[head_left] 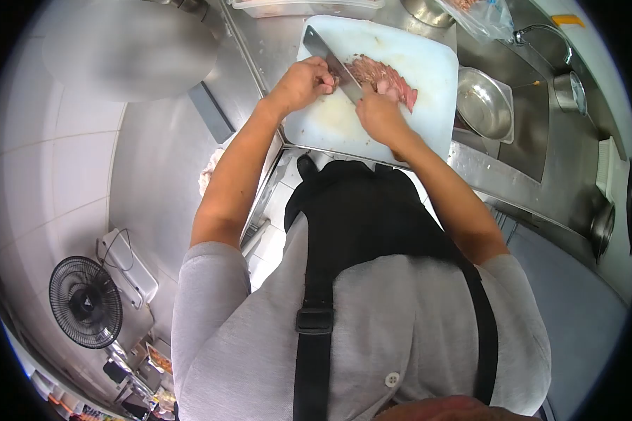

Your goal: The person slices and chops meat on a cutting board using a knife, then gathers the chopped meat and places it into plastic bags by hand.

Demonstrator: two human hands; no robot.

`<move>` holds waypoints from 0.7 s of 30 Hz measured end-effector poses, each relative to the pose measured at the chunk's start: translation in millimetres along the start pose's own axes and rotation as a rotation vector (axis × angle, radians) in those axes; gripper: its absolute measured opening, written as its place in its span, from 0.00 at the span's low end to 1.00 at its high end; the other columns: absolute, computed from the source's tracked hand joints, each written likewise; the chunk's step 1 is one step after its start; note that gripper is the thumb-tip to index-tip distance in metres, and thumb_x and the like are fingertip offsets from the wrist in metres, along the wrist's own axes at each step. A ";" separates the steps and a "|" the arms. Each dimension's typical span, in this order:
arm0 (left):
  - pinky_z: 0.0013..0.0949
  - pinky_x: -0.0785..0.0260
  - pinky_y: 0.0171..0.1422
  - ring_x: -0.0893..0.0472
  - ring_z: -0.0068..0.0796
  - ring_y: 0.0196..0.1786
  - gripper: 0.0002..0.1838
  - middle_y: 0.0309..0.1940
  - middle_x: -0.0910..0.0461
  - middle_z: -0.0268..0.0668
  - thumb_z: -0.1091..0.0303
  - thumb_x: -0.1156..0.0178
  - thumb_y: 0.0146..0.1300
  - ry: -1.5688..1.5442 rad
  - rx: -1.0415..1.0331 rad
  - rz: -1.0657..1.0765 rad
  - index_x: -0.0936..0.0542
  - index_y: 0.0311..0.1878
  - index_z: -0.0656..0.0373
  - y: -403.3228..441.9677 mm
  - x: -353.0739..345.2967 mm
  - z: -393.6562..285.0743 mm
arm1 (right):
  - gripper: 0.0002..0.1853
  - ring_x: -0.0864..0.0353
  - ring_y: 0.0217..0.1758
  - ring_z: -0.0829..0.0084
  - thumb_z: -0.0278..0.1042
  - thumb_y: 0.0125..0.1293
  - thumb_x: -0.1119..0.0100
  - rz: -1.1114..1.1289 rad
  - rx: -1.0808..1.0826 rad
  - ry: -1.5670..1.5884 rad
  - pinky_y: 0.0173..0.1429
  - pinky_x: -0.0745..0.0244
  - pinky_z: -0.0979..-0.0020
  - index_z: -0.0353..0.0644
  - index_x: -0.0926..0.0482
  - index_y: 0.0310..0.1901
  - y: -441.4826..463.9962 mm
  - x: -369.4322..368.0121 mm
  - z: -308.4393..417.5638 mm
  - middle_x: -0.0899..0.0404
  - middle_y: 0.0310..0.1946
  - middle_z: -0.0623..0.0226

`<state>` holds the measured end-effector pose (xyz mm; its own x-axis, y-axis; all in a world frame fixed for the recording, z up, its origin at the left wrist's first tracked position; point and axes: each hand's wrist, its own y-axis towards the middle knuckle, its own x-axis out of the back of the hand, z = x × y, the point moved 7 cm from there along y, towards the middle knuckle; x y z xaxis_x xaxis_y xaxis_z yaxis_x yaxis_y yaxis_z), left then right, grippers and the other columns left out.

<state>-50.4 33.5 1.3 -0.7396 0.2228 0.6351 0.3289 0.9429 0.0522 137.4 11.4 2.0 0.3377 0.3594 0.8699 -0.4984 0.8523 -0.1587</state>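
Note:
A broad knife (333,63) stands over a white cutting board (428,70), its blade slanting from upper left down to my right hand (383,118), whose fingers are wrapped round the handle. To the right of the blade lies a pile of sliced reddish meat (383,78). My left hand (304,85) is on the left side of the blade, fingers pinched together over the board on a small piece of meat (336,82). Part of the handle is hidden in my right hand.
A clear plastic container (305,8) sits beyond the board. At the right are a metal bowl (483,105), a sink with a faucet (546,29) and a plastic bag (481,17). A grey block (211,112) and a cloth (209,170) lie left; a fan (86,302) stands lower left.

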 end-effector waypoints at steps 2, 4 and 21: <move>0.38 0.18 0.52 0.12 0.36 0.46 0.08 0.47 0.17 0.37 0.82 0.23 0.59 0.026 -0.014 -0.003 0.11 0.40 0.62 5.4 8.9 -0.3 | 0.21 0.30 0.70 0.27 0.30 0.75 0.46 0.020 -0.023 0.007 0.70 0.28 0.36 0.24 0.27 0.63 20.4 -10.2 -6.4 0.20 0.57 0.27; 0.37 0.17 0.52 0.12 0.36 0.46 0.08 0.47 0.17 0.37 0.82 0.22 0.59 0.038 -0.025 0.000 0.11 0.40 0.62 2.6 8.3 -2.4 | 0.22 0.28 0.68 0.25 0.31 0.75 0.46 0.056 -0.021 0.041 0.72 0.31 0.34 0.24 0.27 0.64 21.8 -6.8 -5.3 0.18 0.56 0.27; 0.36 0.15 0.52 0.11 0.36 0.42 0.06 0.46 0.14 0.41 0.82 0.24 0.62 0.021 0.001 -0.051 0.12 0.40 0.68 -0.6 7.9 -2.1 | 0.18 0.24 0.67 0.29 0.26 0.73 0.48 0.185 -0.084 0.157 0.70 0.27 0.37 0.23 0.26 0.59 15.6 -1.1 9.4 0.23 0.62 0.22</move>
<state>-55.2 34.2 8.0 -0.7430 0.1691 0.6476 0.2902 0.9533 0.0841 121.7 20.7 3.0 0.3702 0.5611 0.7403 -0.4971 0.7929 -0.3524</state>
